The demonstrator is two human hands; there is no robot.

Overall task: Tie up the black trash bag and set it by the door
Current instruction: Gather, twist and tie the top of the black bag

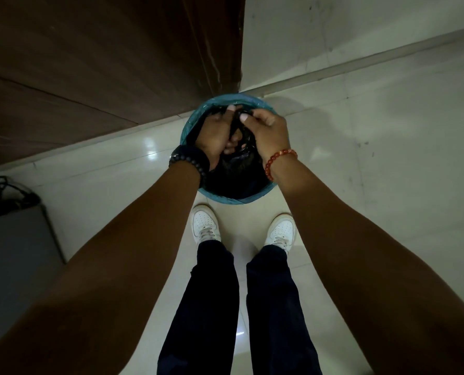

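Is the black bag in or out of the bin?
In: the bag sits inside the bin, both hands gathering its top.

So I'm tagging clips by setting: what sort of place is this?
Probably an indoor room corner or hallway, home or office. Glossy tiled floor, a dark wooden door meeting a pale wall, and a bin holding the black trash bag both hands are gathering.

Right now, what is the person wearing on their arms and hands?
Both arms are bare, with no sleeves and no gloves. The left hand has a dark beaded bracelet at its wrist. The right hand has an orange-red beaded bracelet at its wrist. No rings can be made out.
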